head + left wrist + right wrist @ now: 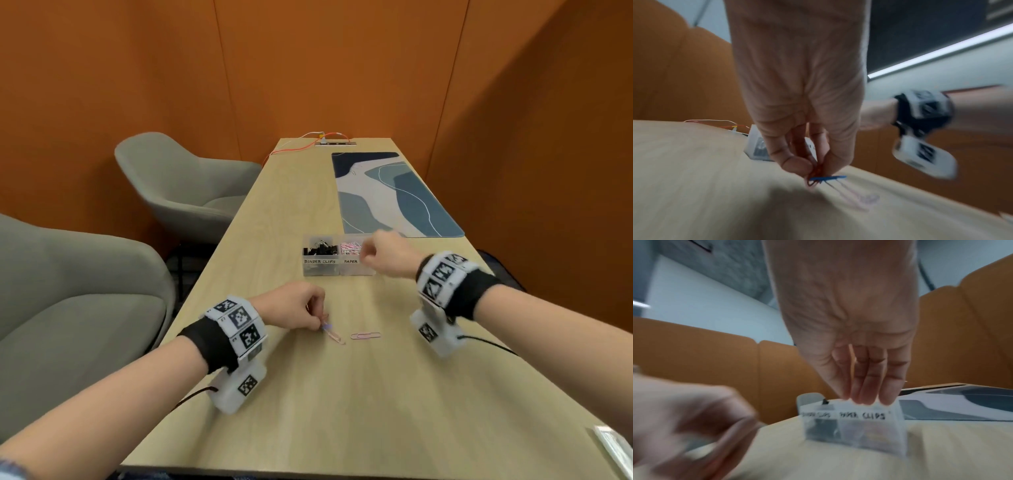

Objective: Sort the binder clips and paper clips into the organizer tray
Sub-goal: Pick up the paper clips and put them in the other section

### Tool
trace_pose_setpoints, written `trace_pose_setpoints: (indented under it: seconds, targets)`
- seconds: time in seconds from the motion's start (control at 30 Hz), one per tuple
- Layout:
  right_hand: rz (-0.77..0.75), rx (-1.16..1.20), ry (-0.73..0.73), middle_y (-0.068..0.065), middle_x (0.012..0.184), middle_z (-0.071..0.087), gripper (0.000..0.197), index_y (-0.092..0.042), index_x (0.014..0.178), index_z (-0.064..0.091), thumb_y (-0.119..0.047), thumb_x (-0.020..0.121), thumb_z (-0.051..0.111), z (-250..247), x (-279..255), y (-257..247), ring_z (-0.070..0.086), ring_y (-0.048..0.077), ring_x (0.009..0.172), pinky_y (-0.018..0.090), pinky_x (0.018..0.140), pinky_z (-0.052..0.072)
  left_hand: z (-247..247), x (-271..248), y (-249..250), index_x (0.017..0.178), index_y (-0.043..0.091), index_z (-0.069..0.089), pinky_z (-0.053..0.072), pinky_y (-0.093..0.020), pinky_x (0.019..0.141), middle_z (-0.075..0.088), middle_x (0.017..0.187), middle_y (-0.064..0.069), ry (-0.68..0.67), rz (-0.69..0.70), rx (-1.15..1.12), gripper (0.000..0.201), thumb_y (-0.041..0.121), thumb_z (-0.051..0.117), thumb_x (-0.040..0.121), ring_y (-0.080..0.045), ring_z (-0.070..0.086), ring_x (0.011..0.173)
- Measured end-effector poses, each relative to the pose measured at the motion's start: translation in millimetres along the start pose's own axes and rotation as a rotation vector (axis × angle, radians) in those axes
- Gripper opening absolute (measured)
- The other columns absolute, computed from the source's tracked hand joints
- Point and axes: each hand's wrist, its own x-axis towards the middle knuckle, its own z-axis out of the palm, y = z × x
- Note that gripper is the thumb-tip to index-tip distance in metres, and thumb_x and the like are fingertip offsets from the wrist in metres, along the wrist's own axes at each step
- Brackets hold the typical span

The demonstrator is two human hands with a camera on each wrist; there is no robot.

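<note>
A clear organizer tray [320, 270] stands mid-table, its two compartments labelled BINDER CLIPS and PAPER CLIPS. Black binder clips [320, 247] fill the left one and pink and white paper clips [351, 248] the right. My right hand [365, 257] hovers over the paper clip side of the tray [859, 431]; in the right wrist view its fingers [869, 386] point straight down with nothing seen between them. My left hand [320, 323] pinches a small bunch of paper clips [826, 177], red and blue, just above the table. One pink clip [365, 335] lies loose beside it.
A blue patterned desk mat [390, 195] lies behind the tray. Two grey armchairs [185, 185] [68, 291] stand along the table's left edge. A power strip with orange cables [334, 142] sits at the far end. A clear packet [613, 448] lies at the near right corner.
</note>
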Motion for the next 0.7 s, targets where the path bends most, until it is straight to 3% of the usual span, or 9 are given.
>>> trace_pose_setpoints:
  seconds: [0.1, 0.2, 0.3, 0.37, 0.5, 0.53, 0.6, 0.7]
  targets:
    - [-0.178, -0.075, -0.286, 0.01, 0.11, 0.069, 0.024, -0.007, 0.106, 0.067, -0.014, 0.086, 0.054, 16.6, -45.1, -5.0, 0.061, 0.022, 0.095, 0.026, 0.077, 0.043, -15.9, 15.6, 4.1, 0.062, 0.018, 0.051, 0.049, -0.023, 0.061, 0.059, 0.06, 0.003, 0.04, -0.048, -0.169, 0.026, -0.001, 0.064, 0.075, -0.008, 0.058, 0.056]
    - [-0.27, -0.229, -0.353, 0.013, 0.111, 0.059, 0.027, -0.009, 0.109, 0.063, -0.022, 0.088, 0.054, 32.7, -76.4, -2.8, 0.057, 0.031, 0.103, 0.033, 0.085, 0.043, -29.7, 42.5, 9.1, 0.06, 0.014, 0.051, 0.046, -0.018, 0.051, 0.057, 0.054, 0.0, 0.117, -0.075, -0.328, 0.027, -0.004, 0.065, 0.073, -0.004, 0.052, 0.043]
    - [-0.311, -0.36, -0.313, 0.014, 0.101, 0.053, 0.02, -0.003, 0.101, 0.061, -0.007, 0.089, 0.046, 40.6, -88.1, -7.0, 0.055, 0.033, 0.099, 0.037, 0.075, 0.039, -40.1, 74.7, 21.7, 0.057, 0.015, 0.051, 0.053, -0.034, 0.066, 0.06, 0.057, -0.007, 0.222, -0.131, -0.362, 0.023, 0.005, 0.067, 0.071, -0.017, 0.055, 0.051]
    - [-0.349, -0.471, -0.314, 0.016, 0.105, 0.055, 0.022, -0.001, 0.102, 0.06, 0.002, 0.087, 0.044, 44.9, -88.0, -10.7, 0.055, 0.034, 0.1, 0.038, 0.073, 0.038, -46.6, 93.5, 33.2, 0.057, 0.016, 0.052, 0.055, -0.036, 0.073, 0.063, 0.064, -0.011, 0.286, -0.182, -0.312, 0.022, 0.009, 0.065, 0.073, -0.021, 0.057, 0.06]
    - [-0.409, -0.567, -0.306, 0.021, 0.111, 0.055, 0.023, 0.003, 0.107, 0.057, 0.002, 0.093, 0.04, 47.3, -85.4, -14.7, 0.055, 0.036, 0.104, 0.037, 0.069, 0.032, -53.0, 124.9, 43.3, 0.055, 0.015, 0.053, 0.048, -0.03, 0.064, 0.06, 0.069, -0.009, 0.392, -0.265, -0.208, 0.023, 0.011, 0.064, 0.074, -0.021, 0.056, 0.067]
    - [-0.422, -0.573, -0.307, 0.022, 0.113, 0.054, 0.025, 0.003, 0.11, 0.056, 0.0, 0.095, 0.037, 47.2, -85.5, -15.5, 0.054, 0.036, 0.106, 0.037, 0.069, 0.031, -52.9, 129.2, 43.7, 0.058, 0.012, 0.057, 0.049, -0.031, 0.065, 0.063, 0.072, -0.01, 0.396, -0.285, -0.183, 0.019, 0.01, 0.064, 0.075, -0.024, 0.059, 0.07]
    - [-0.437, -0.576, -0.31, 0.023, 0.116, 0.053, 0.028, 0.004, 0.115, 0.053, -0.005, 0.098, 0.032, 48.0, -86.4, -16.6, 0.052, 0.036, 0.108, 0.037, 0.069, 0.031, -51.2, 135.6, 41.4, 0.078, 0.001, 0.068, 0.057, -0.033, 0.074, 0.071, 0.086, -0.014, 0.381, -0.313, -0.175, 0.007, 0.008, 0.066, 0.076, -0.028, 0.067, 0.082]
    - [-0.433, -0.546, -0.295, 0.023, 0.116, 0.053, 0.032, 0.004, 0.115, 0.05, -0.017, 0.103, 0.029, 49.8, -85.4, -16.7, 0.052, 0.037, 0.107, 0.041, 0.072, 0.039, -48.4, 140.1, 34.6, 0.097, -0.002, 0.07, 0.058, -0.039, 0.084, 0.072, 0.1, -0.018, 0.363, -0.34, -0.203, 0.021, 0.006, 0.066, 0.079, -0.031, 0.069, 0.095]
